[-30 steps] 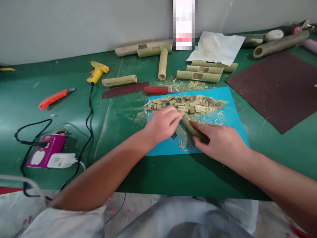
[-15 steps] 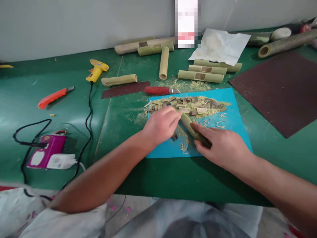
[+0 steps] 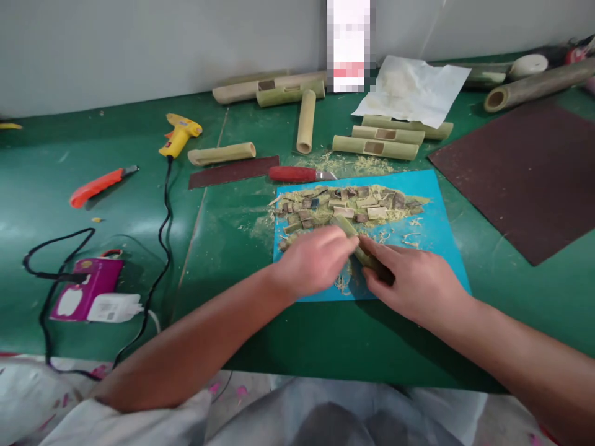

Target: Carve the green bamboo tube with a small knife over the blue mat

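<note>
Head view of the bench, as I observe it remotely. The right hand (image 3: 418, 275) is closed around the near end of a bamboo tube (image 3: 344, 224), its thumb below and its fingers along the upper side. The left hand (image 3: 320, 260) is curled, with its fingertips at the tube farther up; I cannot tell whether it grips the tube or pinches something hidden beneath the fingers. The two hands are close together. The tube slants over the blue sheet (image 3: 437, 241), its far end pointing away and to the left, at the near border of a pile of chips and shavings (image 3: 344, 212); whether it rests on the sheet I cannot determine.

Just beyond the sheet's far edge lies a red-handled knife (image 3: 292, 174), blade to the right. Behind it on the green table (image 3: 232, 229), a tube with a rectangular opening (image 3: 395, 150) lies in front of other tubes, near a white paper (image 3: 413, 90). To the right lies a large brown sheet (image 3: 520, 179). To the left I note a yellow glue gun (image 3: 179, 136), an orange cutter (image 3: 97, 188) and a purple box (image 3: 100, 279) beside a white adapter (image 3: 116, 308).
</note>
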### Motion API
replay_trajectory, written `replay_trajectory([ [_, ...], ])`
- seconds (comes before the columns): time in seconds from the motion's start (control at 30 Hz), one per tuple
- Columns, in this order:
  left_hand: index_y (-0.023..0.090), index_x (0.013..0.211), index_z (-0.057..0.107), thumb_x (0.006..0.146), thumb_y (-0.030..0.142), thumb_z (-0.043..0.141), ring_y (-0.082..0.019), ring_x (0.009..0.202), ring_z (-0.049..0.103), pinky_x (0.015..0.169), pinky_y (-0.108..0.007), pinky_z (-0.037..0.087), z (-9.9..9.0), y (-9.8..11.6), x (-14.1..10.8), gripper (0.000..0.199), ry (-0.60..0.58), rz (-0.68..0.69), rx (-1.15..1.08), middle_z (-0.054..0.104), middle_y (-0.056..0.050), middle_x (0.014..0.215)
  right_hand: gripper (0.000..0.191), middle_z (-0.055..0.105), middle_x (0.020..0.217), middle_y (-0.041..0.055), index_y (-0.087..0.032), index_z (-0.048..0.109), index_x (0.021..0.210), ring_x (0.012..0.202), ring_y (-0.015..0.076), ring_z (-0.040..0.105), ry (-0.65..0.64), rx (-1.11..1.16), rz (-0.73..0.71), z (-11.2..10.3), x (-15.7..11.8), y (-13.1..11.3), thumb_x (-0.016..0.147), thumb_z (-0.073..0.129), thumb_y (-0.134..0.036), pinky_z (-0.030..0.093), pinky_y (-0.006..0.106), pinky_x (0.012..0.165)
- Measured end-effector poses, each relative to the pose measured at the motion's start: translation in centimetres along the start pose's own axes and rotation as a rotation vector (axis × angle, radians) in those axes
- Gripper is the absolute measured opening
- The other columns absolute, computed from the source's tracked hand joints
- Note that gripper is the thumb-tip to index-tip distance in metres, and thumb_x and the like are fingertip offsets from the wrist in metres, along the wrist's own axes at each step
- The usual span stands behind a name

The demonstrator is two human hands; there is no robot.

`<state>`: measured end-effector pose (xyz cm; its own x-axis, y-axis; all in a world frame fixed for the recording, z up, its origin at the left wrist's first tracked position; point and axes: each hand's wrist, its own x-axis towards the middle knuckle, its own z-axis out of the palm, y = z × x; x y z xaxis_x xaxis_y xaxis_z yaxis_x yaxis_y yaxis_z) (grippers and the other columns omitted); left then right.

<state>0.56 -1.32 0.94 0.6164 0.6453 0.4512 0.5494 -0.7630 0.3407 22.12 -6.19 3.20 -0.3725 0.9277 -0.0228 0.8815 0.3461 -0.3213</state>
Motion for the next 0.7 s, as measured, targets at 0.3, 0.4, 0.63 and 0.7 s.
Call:
replay_trajectory([
  [0.3,0.015,0.107,0.068,0.103,0.02,0.046,-0.015,0.079,0.067,0.07,-0.025,0.055,-0.08,0.19,-0.17,0.022,0.004,-0.008,-0.005,0.071,-0.006,0.088,0.051,0.079,0.089,0.0019,-0.025,0.064,0.137,0.066,0.0176,0.069,-0.025,0.039,0.004,-0.36,0.09,0.02,0.088,0.052,-0.031,0.038,0.028,0.05],
  [0.4,0.014,0.103,0.068,0.103,0.02,0.048,-0.015,0.078,0.067,0.071,-0.025,0.055,0.01,0.43,-0.13,0.022,0.035,-0.05,0.005,0.07,-0.007,0.086,0.05,0.079,0.09,0.0023,-0.024,0.064,0.136,0.066,0.0176,0.069,-0.03,0.043,0.007,-0.4,0.09,0.05,0.088,0.051,-0.031,0.039,0.027,0.05],
  [0.63,0.013,0.103,0.069,0.103,0.02,0.048,-0.015,0.078,0.067,0.072,-0.025,0.055,-0.16,0.17,-0.1,0.021,0.039,-0.063,-0.016,0.07,-0.008,0.086,0.05,0.08,0.094,0.0021,-0.024,0.063,0.138,0.069,0.0182,0.071,-0.081,0.067,0.026,-0.8,0.15,-0.08,0.09,0.052,-0.03,0.04,0.028,0.052],
  [0.7,0.013,0.107,0.068,0.104,0.021,0.046,-0.015,0.078,0.067,0.071,-0.026,0.055,-0.19,0.11,-0.21,0.023,-0.019,-0.038,-0.044,0.071,-0.008,0.088,0.05,0.08,0.096,0.0024,-0.023,0.063,0.139,0.071,0.0189,0.072,-0.091,0.072,0.024,-0.88,0.19,-0.1,0.09,0.052,-0.03,0.041,0.029,0.052],
])
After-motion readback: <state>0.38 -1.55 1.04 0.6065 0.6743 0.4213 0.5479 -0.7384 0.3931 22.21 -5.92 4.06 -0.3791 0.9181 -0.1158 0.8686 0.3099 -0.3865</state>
